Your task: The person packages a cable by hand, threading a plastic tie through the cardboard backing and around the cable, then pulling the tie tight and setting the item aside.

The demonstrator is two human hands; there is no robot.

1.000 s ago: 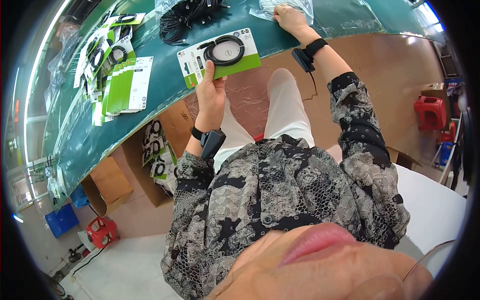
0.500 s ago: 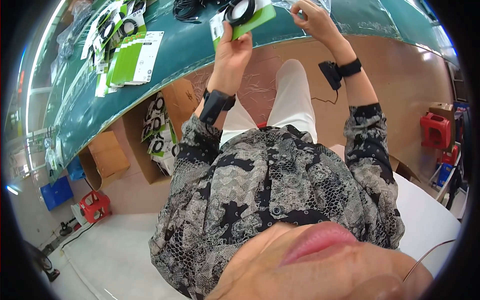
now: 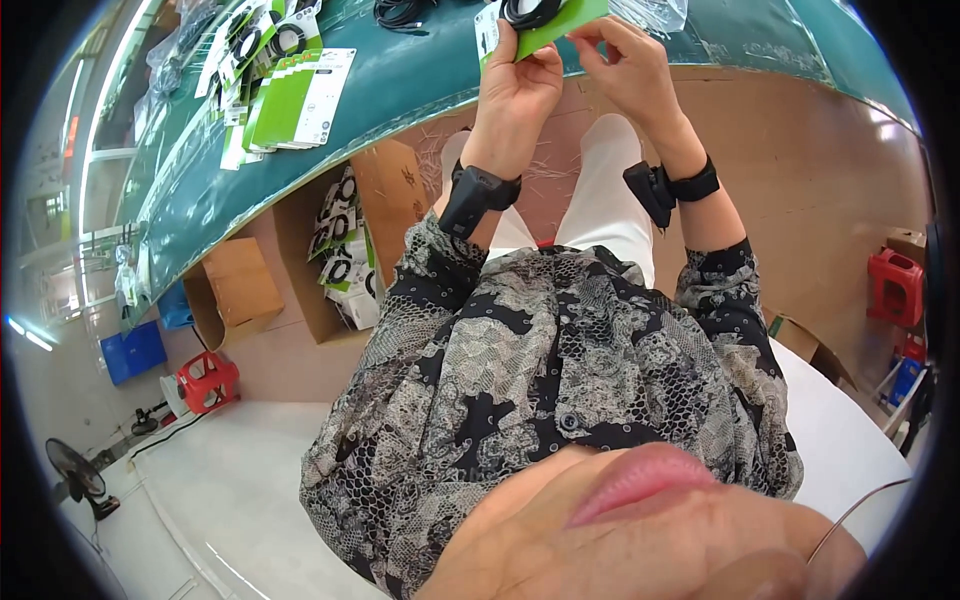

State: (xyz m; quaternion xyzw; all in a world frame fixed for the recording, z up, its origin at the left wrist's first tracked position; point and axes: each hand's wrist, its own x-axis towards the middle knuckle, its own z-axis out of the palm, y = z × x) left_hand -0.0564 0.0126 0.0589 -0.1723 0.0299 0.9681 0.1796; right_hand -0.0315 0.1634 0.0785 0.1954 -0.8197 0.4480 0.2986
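Teal covering runs the whole length of the workbench [image 3: 400,90], and it's easily the biggest thing in view, curving off to both sides. Makes sense as a staging surface: everything gets spread flat on it within arm's reach of the seated person.

Next down in size, an open cardboard box [image 3: 345,250] sits on the floor tucked under the bench edge, stuffed with packed cable cards standing on end. It's right beside the person's left knee, so it looks like a handy place to keep them in bulk. A second, smaller carton [image 3: 235,290] sits just left of it.

Up on the bench there's a fanned stack of green-and-white cards [image 3: 290,95], overlapped so each one can be peeled off the top, and a loose heap of black cables [image 3: 405,12] near the far edge.

Then the actual action: a green backing card [image 3: 545,25] with a black coiled cable [image 3: 530,10] on it is held up off the bench, just over its near edge. The left hand [image 3: 515,85] is curled closed around the card's lower left part, thumb on front, clearly steadying it. The right hand [image 3: 635,65] is mostly closed too, fingertips pinching the card's right edge, I'd guess to square it up or fiddle with that side.

Both wrists carry black strapped devices.
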